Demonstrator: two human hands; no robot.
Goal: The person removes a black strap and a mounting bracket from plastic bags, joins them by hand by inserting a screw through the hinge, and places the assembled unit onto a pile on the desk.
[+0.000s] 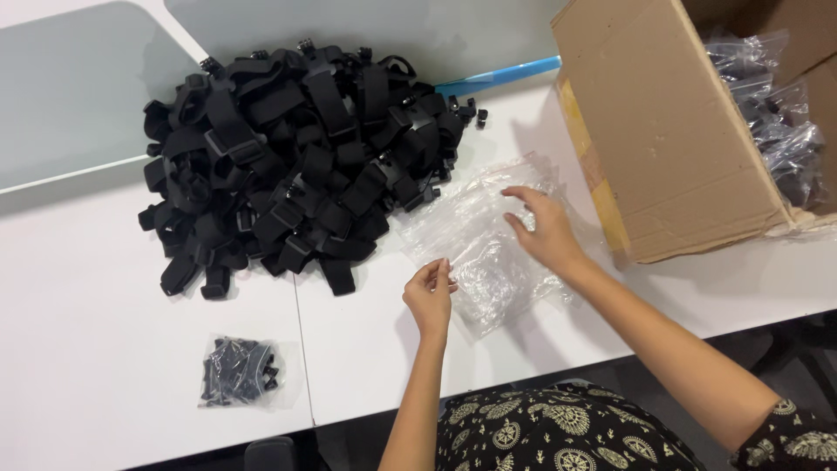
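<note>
A heap of clear plastic bags [488, 235] lies on the white table [105, 314]. My left hand [430, 296] pinches the near edge of a bag between thumb and fingers. My right hand [545, 228] rests on the top of the heap with fingers spread, touching the plastic. A big pile of black elastic straps with buckles [296, 166] sits just left of the bags.
An open cardboard box [671, 139] stands at the right, holding clear bags of black parts [780, 122]. A small filled bag of black pieces [240, 371] lies near the table's front edge at left. A blue strip [506, 76] lies behind the pile.
</note>
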